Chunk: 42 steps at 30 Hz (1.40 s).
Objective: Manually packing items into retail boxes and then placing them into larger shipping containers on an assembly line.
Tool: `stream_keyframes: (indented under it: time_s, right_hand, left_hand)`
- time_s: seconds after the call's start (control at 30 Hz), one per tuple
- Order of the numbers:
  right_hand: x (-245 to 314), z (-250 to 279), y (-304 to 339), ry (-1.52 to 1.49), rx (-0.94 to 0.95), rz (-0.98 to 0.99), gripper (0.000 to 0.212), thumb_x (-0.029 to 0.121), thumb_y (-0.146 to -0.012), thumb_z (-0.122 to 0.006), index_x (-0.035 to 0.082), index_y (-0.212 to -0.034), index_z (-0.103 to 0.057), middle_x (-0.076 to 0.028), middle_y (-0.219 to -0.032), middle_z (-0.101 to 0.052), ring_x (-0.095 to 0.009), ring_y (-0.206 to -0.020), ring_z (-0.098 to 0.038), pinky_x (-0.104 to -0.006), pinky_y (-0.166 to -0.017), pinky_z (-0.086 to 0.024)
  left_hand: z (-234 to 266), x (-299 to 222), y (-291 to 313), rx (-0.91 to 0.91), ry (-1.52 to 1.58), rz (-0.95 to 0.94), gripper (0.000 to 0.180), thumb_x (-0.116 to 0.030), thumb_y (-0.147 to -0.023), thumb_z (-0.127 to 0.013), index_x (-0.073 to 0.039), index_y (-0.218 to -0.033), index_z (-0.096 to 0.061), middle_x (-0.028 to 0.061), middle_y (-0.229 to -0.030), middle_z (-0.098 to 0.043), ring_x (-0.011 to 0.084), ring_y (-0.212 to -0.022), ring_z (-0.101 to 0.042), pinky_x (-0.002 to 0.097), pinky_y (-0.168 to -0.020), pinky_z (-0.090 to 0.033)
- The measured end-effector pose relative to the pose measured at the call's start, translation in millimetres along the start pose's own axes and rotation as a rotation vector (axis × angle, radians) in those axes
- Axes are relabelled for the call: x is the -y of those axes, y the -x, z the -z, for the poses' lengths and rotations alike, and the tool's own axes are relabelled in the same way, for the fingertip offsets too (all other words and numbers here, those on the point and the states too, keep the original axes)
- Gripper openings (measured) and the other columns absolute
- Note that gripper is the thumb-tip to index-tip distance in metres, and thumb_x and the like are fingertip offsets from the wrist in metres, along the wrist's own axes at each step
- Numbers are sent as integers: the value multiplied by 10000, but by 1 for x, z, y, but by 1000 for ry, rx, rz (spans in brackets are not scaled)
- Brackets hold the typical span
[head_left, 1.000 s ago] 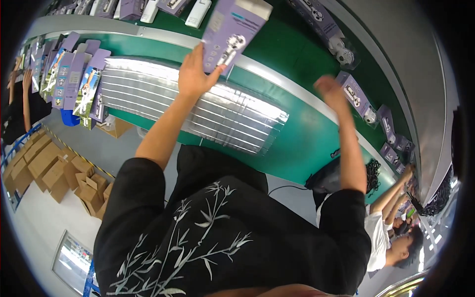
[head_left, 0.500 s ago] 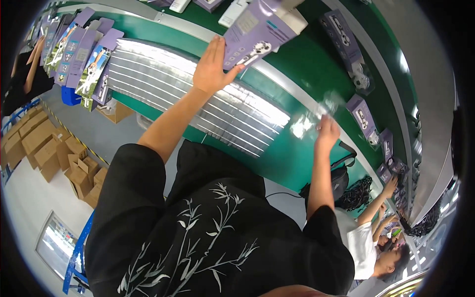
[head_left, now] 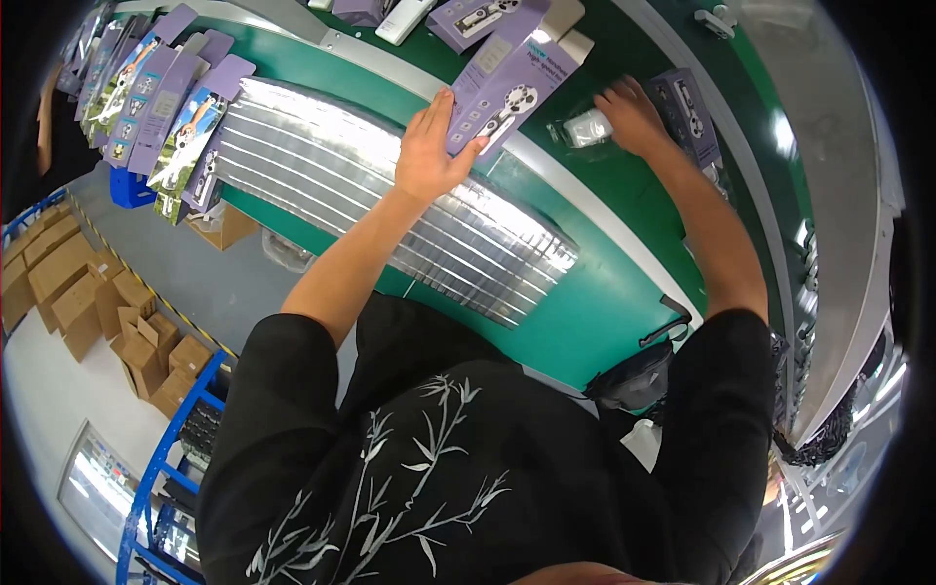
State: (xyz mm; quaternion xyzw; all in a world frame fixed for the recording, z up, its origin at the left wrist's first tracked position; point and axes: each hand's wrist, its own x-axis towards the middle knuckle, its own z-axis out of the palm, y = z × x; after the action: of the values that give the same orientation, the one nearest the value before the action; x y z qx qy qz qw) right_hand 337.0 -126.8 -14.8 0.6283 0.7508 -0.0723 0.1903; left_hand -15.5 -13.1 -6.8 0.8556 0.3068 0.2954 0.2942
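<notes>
- A long purple printed cardboard box [head_left: 509, 93] is held slantwise across the silver metal rail [head_left: 565, 175] at the near edge of the dark green conveyor belt [head_left: 609, 54]; whether it is also propped on the rail cannot be told.
- Its lower end is pinched by the left hand [head_left: 429, 161], between thumb and fingers; at its upper end, pale cardboard flaps [head_left: 575, 45] stand open.
- A small white item in clear, crinkled plastic [head_left: 588, 129] lies over the belt, just beside the curled fingers of the right hand [head_left: 634, 119]; whether it is gripped cannot be told.
- A second purple box [head_left: 690, 115], near the belt's far edge, could be nudged by the right wrist, so close is it.
- The flaps could be bent, or the wrapping snagged, if one were caught on the other.
- The held box could be tilted or dropped, being supported by hand at one end only.
- A glossy stack of clear, ribbed plastic [head_left: 390, 200] on the green bench [head_left: 604, 307], below the left forearm, could be dragged toward the bench's near edge by a low sleeve.
</notes>
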Motion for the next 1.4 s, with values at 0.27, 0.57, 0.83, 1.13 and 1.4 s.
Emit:
stream_keyframes:
  time_s: [0.27,0.57,0.83,1.13,1.4]
  right_hand:
    - [-8,7,131,-438,-224,-711,365,217,-690,-729,37,-999,-653,-190,-1070,-662,-352,-992,-624,-501,-952,-455]
    - [6,-81,258,-797,-260,-720,282,107,-769,-676,10,-1033,-670,-197,-1089,-676,-380,-1007,-637,-399,-919,-506]
    - [189,-17,214,-1950,158,-532,214,185,-963,-595,22,-1074,-677,-48,-931,-691,-182,-905,-666,-320,-807,-530]
    - [277,-42,183,-2072,57,-912,302,271,-928,-695,2,-790,-684,-6,-671,-618,-130,-588,-594,-287,-581,-477]
    - [132,-8,165,-1281,-542,-1066,508,353,-971,-607,22,-590,-550,1,-510,-450,-103,-503,-346,-336,-474,-280]
  left_hand:
    - [5,-28,-66,656,185,-5,715,-358,-797,-763,27,-1347,-520,268,-1209,-621,408,-1061,-625,424,-926,-493]
    - [-106,-63,-146,426,-329,-299,844,-610,-740,-738,-26,-1321,-555,272,-1368,-497,419,-1264,-457,540,-1074,-303]
    - [-62,-3,-130,497,-517,157,1069,-397,-720,-803,86,-1443,-182,297,-1356,-409,474,-1188,-484,518,-949,-462]
    - [-16,-26,-27,440,-168,99,1027,-282,-749,-758,98,-1479,-145,279,-1318,-387,469,-1123,-504,476,-918,-475]
    - [-8,-22,-23,210,-141,182,942,-326,-647,-815,21,-1359,-304,225,-1262,-445,430,-1021,-588,481,-823,-524]
